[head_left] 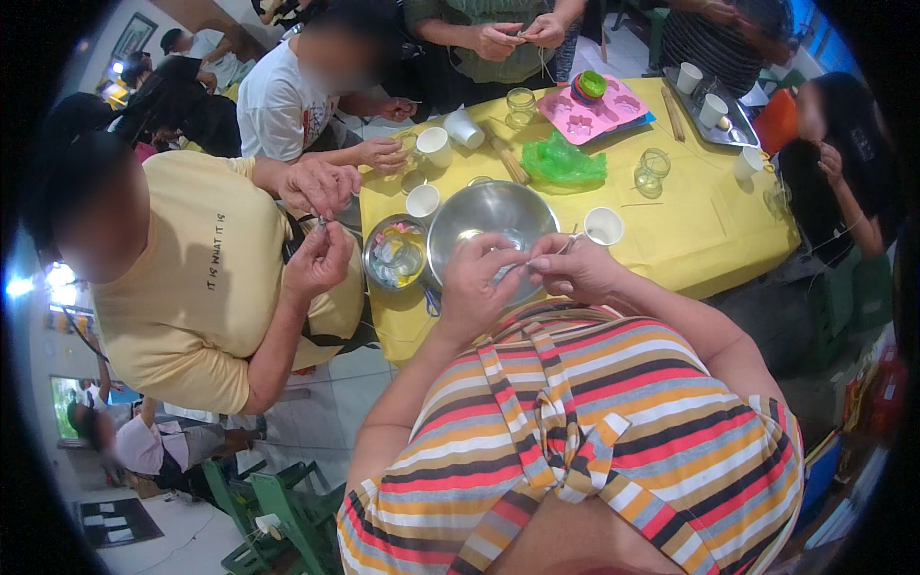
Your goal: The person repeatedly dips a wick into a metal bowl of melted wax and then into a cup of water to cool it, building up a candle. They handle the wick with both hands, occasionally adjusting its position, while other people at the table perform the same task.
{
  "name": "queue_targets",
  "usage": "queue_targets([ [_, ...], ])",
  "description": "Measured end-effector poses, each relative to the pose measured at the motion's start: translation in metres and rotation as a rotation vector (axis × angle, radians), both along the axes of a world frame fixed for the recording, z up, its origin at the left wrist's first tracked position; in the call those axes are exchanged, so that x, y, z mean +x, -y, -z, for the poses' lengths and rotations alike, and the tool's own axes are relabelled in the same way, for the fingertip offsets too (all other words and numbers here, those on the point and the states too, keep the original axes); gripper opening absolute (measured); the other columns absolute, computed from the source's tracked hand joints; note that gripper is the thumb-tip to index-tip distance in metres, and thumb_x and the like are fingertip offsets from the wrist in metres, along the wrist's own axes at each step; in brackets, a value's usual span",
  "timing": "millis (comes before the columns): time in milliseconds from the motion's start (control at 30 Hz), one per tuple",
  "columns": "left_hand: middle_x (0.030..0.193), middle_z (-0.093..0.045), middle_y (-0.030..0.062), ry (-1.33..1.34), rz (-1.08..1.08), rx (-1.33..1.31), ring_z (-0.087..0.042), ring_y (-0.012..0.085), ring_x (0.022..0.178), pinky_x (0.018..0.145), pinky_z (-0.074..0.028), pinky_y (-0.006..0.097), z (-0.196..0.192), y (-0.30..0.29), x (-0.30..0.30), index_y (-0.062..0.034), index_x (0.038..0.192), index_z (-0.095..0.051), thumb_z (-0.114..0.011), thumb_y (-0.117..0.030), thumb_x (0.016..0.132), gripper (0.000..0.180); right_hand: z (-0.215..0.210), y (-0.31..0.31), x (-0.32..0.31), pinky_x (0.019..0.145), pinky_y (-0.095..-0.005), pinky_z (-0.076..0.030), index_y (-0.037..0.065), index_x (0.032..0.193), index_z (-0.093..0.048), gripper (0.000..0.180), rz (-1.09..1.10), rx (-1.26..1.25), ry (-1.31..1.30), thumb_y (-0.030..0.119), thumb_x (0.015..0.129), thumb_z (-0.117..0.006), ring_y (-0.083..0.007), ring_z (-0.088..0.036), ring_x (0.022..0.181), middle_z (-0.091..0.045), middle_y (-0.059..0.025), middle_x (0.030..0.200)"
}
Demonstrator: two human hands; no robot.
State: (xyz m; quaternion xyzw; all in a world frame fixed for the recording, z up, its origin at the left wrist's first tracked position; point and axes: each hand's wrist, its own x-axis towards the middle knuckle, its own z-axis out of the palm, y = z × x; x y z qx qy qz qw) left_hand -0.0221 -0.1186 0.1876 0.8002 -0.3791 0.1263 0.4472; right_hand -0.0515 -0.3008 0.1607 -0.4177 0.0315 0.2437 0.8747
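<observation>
We stand at the near edge of the table [709,240], our left hand [476,286] and right hand [575,269] close together above the near rim of a large bowl [494,216]. Just left of it sits a smaller bowl [395,253]. A cup [604,226] stands just right of the large bowl, another cup [423,201] to its far left. Farther off lie a crumpled bag [563,161] and, beyond it, a mould tray [594,110]. A metal tray [714,123] holding cups sits at the far right.
</observation>
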Motion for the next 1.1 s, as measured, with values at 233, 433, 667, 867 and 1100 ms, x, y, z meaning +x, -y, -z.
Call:
queue_targets([
  [233, 0.085, -0.056, 0.0086, 0.042, -0.062, -0.086, -0.055, 0.0204, 0.077, 0.068, -0.044, 0.030, 0.020, -0.008, -0.001, -0.0038, 0.080, -0.061, -0.064, -0.002, 0.069, 0.011, 0.007, -0.012, 0.005, 0.041, -0.0183, -0.029, 0.004, 0.085, -0.055, 0.013, -0.037, 0.031, -0.033, 0.011, 0.077, -0.062, -0.0071, -0.038, 0.045, -0.058, -0.0080, 0.071],
  [433, 0.088, -0.056, 0.0073, -0.221, -0.049, -0.170, -0.054, 0.0148, 0.074, 0.066, -0.043, 0.023, 0.026, -0.008, -0.007, -0.0019, 0.083, -0.059, -0.062, -0.002, 0.073, 0.010, 0.013, -0.013, 0.009, 0.042, -0.0187, -0.029, 0.004, 0.085, -0.056, 0.015, -0.033, -0.078, 0.021, 0.013, 0.077, -0.064, -0.0068, -0.040, 0.047, -0.057, -0.0063, 0.070],
  [667, 0.092, -0.056, 0.0043, -0.651, 0.027, -0.340, -0.051, 0.0081, 0.076, 0.065, -0.042, 0.021, 0.033, -0.013, -0.013, -0.0007, 0.093, -0.053, -0.061, -0.002, 0.076, 0.019, 0.010, -0.010, 0.010, 0.043, -0.0191, -0.030, 0.003, 0.083, -0.057, 0.014, -0.024, -0.153, 0.136, 0.011, 0.075, -0.065, -0.0068, -0.041, 0.050, -0.055, -0.0041, 0.068],
  [867, 0.080, -0.057, 0.0016, -0.598, 0.018, -0.195, -0.051, 0.0070, 0.070, 0.062, -0.041, 0.020, 0.026, -0.022, -0.005, -0.0017, 0.092, -0.054, -0.063, -0.004, 0.075, 0.019, 0.015, -0.024, 0.015, 0.043, -0.0197, -0.029, 0.003, 0.081, -0.057, 0.012, 0.012, -0.164, 0.201, 0.008, 0.074, -0.065, -0.0067, -0.041, 0.049, -0.054, -0.0023, 0.065],
  [1100, 0.079, -0.056, -0.0001, -0.705, 0.107, -0.216, -0.050, 0.0050, 0.069, 0.061, -0.040, 0.017, 0.032, -0.031, 0.004, -0.0027, 0.092, -0.053, -0.063, 0.000, 0.074, 0.021, 0.008, -0.034, 0.016, 0.042, -0.0183, -0.025, 0.005, 0.075, -0.058, 0.012, 0.086, -0.253, 0.210, 0.012, 0.073, -0.067, -0.0044, -0.037, 0.047, -0.048, 0.0024, 0.056],
])
